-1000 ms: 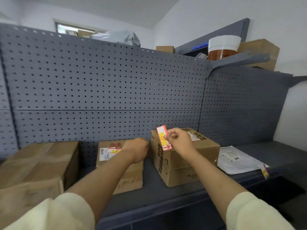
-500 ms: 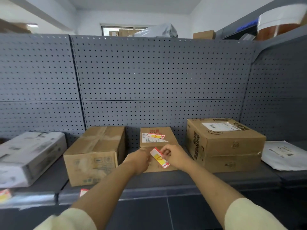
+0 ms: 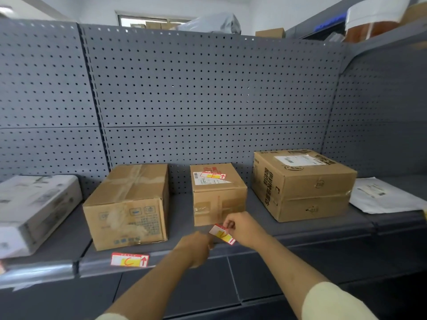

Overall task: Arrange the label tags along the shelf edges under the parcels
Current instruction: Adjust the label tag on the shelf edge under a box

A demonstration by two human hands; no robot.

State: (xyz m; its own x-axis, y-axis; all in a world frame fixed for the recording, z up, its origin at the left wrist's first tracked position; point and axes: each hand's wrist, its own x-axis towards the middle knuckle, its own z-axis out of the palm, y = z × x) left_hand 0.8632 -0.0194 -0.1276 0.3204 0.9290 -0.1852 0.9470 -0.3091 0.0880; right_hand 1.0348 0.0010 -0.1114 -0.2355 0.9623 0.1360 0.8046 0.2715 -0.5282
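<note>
Step in hand: fixing a tag [image 3: 222, 234] below the middle box [image 3: 218, 195]; right hand [image 3: 245, 229] pinches its upper end, lower centre of frame, just over the shelf edge [image 3: 288, 247]; left hand [image 3: 196, 248] curled, contents unclear; long axis slants upper left to lower right, arrow end lowest; next, probably level it, press on like the placed tag [image 3: 129, 259].

**Head view.** Single wide-angle picture, taken from the wearer's head and directed forward and slightly downward. The perforated back panel [image 3: 208, 88] is faced almost squarely and fills the upper half; its lines are bowed toward the frame edges. The shelf [image 3: 180, 215] is seen from near and a little above, so the tops of the parcels [image 3: 136, 204] are visible. Both forearms [image 3: 288, 262] enter from the bottom border. The left hand [image 3: 196, 248] and right hand [image 3: 242, 227] are placed just below centre, with the label tag [image 3: 222, 234] pinched in the right.
</note>
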